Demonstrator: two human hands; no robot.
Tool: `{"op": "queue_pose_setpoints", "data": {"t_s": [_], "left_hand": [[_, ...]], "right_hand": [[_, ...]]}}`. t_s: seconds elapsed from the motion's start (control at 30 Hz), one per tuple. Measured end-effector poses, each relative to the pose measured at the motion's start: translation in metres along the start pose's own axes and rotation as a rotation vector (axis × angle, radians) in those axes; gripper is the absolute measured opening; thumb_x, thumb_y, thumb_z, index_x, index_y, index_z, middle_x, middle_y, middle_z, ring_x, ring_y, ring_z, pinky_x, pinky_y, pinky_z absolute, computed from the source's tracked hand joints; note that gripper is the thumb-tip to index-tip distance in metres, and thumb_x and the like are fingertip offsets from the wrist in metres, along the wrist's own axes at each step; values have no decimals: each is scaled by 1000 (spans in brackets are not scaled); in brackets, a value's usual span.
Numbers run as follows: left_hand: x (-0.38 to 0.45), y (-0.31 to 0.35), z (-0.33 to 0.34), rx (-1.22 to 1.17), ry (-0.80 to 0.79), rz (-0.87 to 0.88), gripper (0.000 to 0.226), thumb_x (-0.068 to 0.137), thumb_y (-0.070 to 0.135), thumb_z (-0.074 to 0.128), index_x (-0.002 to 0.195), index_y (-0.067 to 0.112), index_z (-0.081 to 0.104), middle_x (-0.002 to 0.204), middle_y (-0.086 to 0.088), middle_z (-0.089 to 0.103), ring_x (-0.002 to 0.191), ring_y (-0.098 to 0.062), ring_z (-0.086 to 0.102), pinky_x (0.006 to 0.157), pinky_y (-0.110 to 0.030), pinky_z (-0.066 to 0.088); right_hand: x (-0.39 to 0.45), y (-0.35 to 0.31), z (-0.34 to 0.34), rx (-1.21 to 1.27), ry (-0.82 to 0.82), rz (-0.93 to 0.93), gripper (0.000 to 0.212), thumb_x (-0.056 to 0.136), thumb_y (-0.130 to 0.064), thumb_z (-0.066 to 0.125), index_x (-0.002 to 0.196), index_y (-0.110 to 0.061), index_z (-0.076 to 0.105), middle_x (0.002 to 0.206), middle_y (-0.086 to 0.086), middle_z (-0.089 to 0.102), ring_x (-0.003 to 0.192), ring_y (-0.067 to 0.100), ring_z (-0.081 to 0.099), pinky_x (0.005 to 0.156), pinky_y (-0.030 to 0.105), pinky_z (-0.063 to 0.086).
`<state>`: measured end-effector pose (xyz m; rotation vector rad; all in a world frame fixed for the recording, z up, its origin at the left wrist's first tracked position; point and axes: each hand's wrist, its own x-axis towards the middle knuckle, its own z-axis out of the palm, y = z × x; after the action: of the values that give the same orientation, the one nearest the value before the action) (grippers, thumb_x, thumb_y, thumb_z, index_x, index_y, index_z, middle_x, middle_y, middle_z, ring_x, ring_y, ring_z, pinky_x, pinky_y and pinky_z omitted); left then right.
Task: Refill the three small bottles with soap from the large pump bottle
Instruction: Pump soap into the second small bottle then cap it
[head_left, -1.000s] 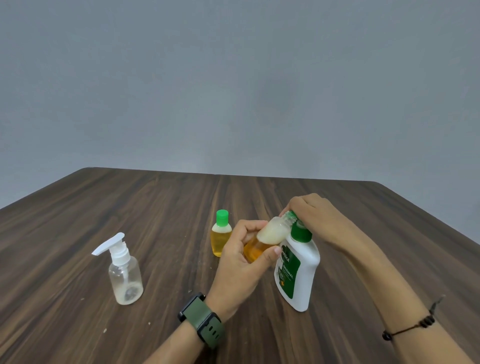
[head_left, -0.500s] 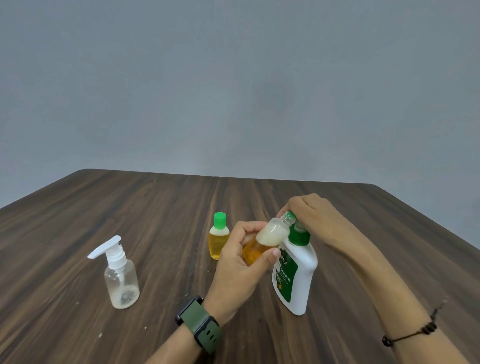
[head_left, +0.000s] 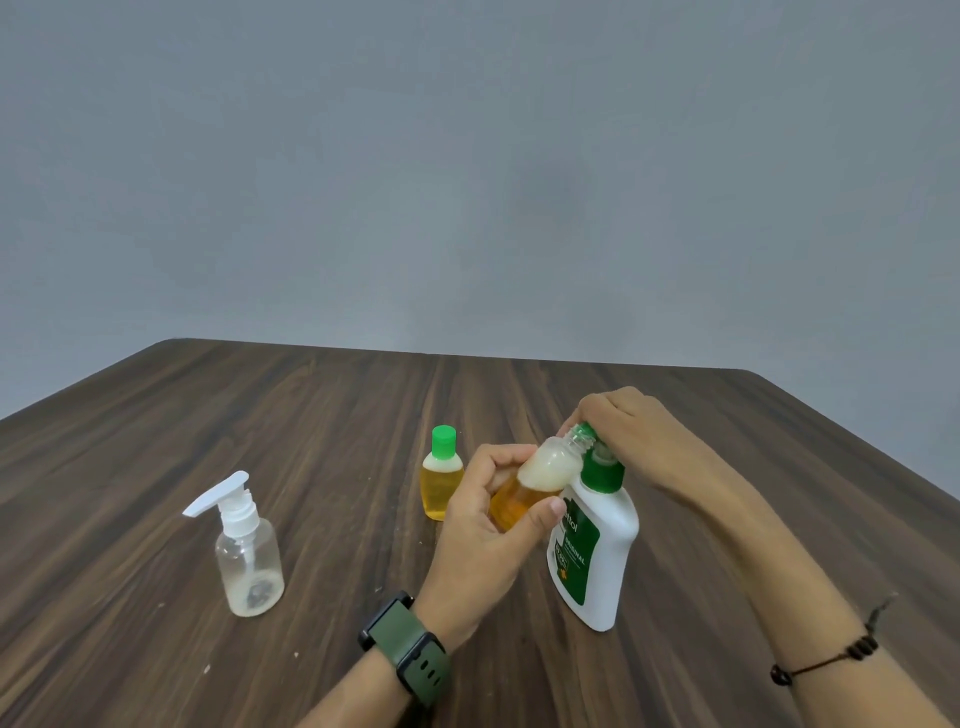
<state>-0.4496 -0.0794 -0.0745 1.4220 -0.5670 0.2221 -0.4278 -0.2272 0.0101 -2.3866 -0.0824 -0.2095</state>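
Small bottle tipped at the pump, right of frame centre.

I see my left hand (head_left: 485, 535) curled round the uncapped small bottle (head_left: 540, 480), foam over amber soap, its neck tilted against the green pump head of the large pump bottle (head_left: 597, 551). My right hand (head_left: 631, 434) is curled over that pump. A capped small bottle (head_left: 441, 480) stands centre; a clear pump bottle (head_left: 249, 556) lower left, on the table (head_left: 208, 415).

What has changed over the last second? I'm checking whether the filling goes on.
Nothing visibly changed. The left hand still holds the small open bottle tilted at the pump, the right hand stays on the big white bottle.
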Motion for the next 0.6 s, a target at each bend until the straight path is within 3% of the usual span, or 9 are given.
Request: {"op": "queue_pose_setpoints", "data": {"t_s": [0.1, 0.3, 0.5, 0.6], "left_hand": [[-1, -2, 1, 22, -15, -8, 37, 73, 26, 65, 106, 24, 50, 100, 30, 63, 98, 2, 60, 76, -13, 50], [0, -1, 1, 6, -4, 0, 37, 73, 23, 66, 107, 23, 51, 103, 25, 66, 98, -1, 62, 75, -15, 51], [-1, -1, 0, -5, 5, -4, 37, 72, 22, 66, 106, 22, 52, 100, 25, 66, 98, 0, 62, 74, -14, 51], [-2, -2, 1, 8, -6, -15, 37, 72, 24, 66, 105, 24, 51, 100, 26, 65, 97, 0, 62, 74, -14, 50]], "right_hand": [[-3, 7, 5, 10, 6, 3, 42, 93, -20, 32, 99, 13, 58, 104, 30, 61, 75, 35, 50, 66, 32, 35], [0, 1, -1, 2, -23, -3, 42, 94, -20, 33, 100, 13, 58, 103, 29, 61, 75, 21, 46, 68, 32, 35], [-1, 3, 2, -21, 4, -7, 41, 94, -19, 33, 98, 13, 58, 103, 28, 61, 73, 23, 46, 66, 31, 34], [-5, 7, 5, -4, 8, 8, 42, 94, -20, 32, 101, 13, 57, 105, 30, 60, 83, 43, 52, 66, 31, 33]]}}
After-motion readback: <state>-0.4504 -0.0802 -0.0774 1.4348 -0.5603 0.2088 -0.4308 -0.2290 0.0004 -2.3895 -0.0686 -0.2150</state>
